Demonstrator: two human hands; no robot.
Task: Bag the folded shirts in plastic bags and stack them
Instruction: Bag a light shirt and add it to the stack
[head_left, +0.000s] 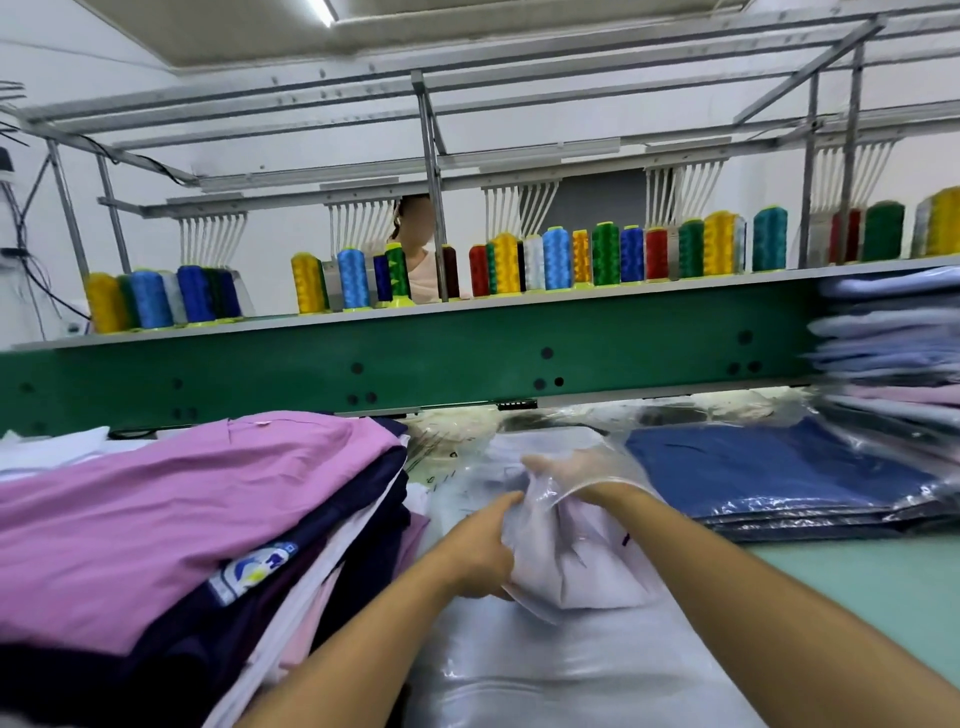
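Pale shirt (587, 577) is at table centre, bunched, partway inside a clear plastic bag (540, 519). You're in the insertion step: the shirt is going in but isn't seated or stacked yet.

Left grip (483, 545): fingers and thumb curled, pinching the bag's film on the near-left side, shirt fabric right against it. Right grip (569, 475): inside the bag, seen only through hazy film. Can't tell if it's pinching fabric or just spread against it.

Next move, my read: hold the mouth with the left and draw the shirt to the bag's bottom with the right, then flatten. The fabric is crumpled, so the fold likely needs squaring before it goes on a stack. Thin film will probably cling and snag, so keep it smooth.

Around:
- Left: tall pile of unbagged shirts (182, 499), pink on top, navy and white below. Its edge is just beside your left forearm and easy to nudge.
- Right: bagged blue shirts (779, 478) flat on the table (872, 597), the probable drop spot. Beyond them is a taller stack of bagged shirts (893, 353), blurred.
- Under your forearms: glossy plastic sheet (545, 675). Can't tell if it's spare bags or a bagged shirt.
- Behind: green machine beam (415, 364) with thread cones (556, 257) on top, which limits forward reach. Another person stands beyond it, out of your way.
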